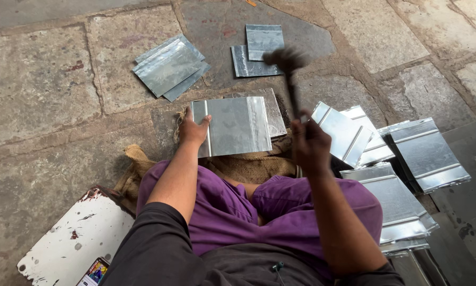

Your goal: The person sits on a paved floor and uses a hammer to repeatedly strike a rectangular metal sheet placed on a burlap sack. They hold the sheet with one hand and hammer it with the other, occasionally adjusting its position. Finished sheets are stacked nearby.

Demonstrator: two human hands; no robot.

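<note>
A shiny rectangular metal sheet (232, 126) with folded edges lies in front of my knees on a metal block (274, 108). My left hand (193, 130) grips its left edge and holds it down. My right hand (309, 143) is closed around the handle of a hammer (289, 69), raised above the sheet; the hammer head is blurred by motion. I sit on the stone floor in purple trousers.
A pile of similar folded sheets (396, 169) lies to my right. Two smaller stacks of sheets (169, 66) (259, 50) rest on the stone floor ahead. A burlap cloth (137, 164) lies under the block. A white chipped board (74, 238) and a phone (94, 273) sit at lower left.
</note>
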